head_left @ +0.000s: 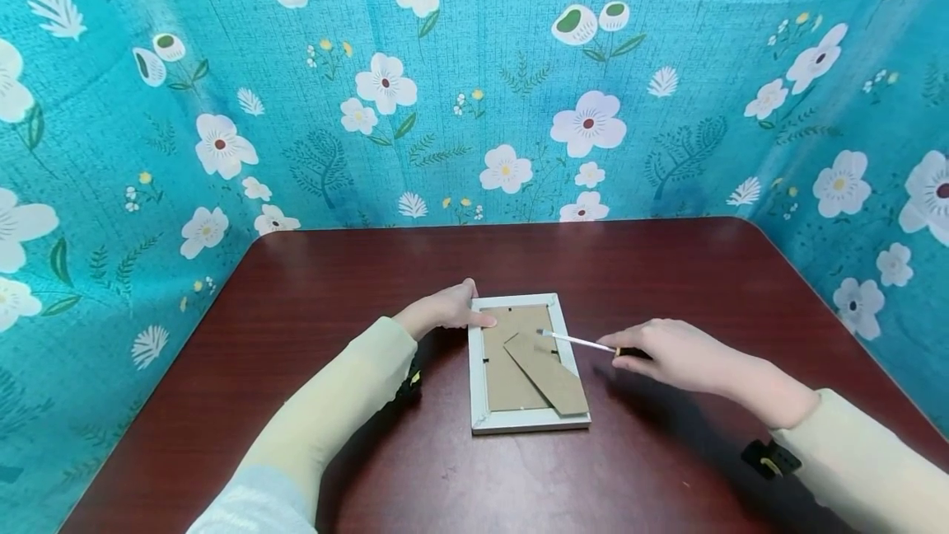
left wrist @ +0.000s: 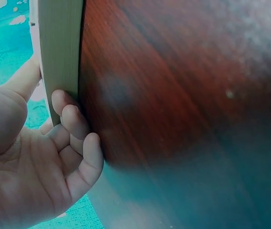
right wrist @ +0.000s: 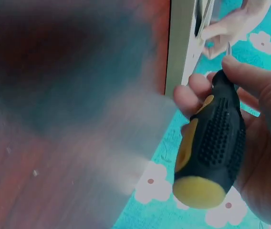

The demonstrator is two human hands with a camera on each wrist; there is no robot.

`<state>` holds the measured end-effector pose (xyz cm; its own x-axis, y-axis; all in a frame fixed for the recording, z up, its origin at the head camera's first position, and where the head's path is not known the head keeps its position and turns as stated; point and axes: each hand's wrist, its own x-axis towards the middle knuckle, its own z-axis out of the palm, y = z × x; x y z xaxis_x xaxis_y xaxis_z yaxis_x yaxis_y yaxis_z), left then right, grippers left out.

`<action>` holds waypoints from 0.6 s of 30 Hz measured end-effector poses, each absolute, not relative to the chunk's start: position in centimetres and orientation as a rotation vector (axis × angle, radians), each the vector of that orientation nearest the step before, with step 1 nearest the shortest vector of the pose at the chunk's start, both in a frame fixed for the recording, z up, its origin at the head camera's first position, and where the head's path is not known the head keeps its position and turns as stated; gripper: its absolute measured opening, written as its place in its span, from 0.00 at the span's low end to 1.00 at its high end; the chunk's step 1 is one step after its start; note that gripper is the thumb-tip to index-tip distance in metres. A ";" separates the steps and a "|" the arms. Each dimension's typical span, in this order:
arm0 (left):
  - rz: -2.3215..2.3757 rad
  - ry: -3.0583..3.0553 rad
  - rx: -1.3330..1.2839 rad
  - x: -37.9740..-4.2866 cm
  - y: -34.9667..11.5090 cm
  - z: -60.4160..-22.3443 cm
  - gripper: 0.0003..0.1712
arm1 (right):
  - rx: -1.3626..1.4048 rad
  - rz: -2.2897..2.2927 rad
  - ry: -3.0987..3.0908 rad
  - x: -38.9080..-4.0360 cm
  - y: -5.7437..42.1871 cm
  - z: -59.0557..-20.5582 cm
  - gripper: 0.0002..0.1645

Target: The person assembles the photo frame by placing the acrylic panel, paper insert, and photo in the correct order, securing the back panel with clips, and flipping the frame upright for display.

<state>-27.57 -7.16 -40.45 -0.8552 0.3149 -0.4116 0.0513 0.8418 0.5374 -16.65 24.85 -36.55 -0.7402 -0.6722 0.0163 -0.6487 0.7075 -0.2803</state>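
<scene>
A white picture frame (head_left: 478, 390) lies face down on the table, its brown backing board (head_left: 500, 377) and slanted cardboard stand (head_left: 549, 373) facing up. My left hand (head_left: 447, 307) grips its upper left edge, thumb on top of the backing; in the left wrist view the fingers (left wrist: 76, 121) curl at the frame's side (left wrist: 61, 47). My right hand (head_left: 678, 353) holds a screwdriver (right wrist: 216, 138) by its black and yellow handle. The screwdriver's shaft (head_left: 582, 342) reaches over the frame's right side, with the flat tip near the top of the stand. Whether the tip touches is unclear.
The dark red wooden table (head_left: 356, 270) has rounded far corners. A teal flowered cloth (head_left: 460, 105) hangs behind it and along both sides. Black straps sit on both wrists, the right one (head_left: 771, 458) showing more plainly.
</scene>
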 end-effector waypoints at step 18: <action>0.698 2.541 0.299 -27.7 -7.1 -40.8 0.27 | -0.781 -0.212 3.007 -21.1 26.6 -37.4 0.09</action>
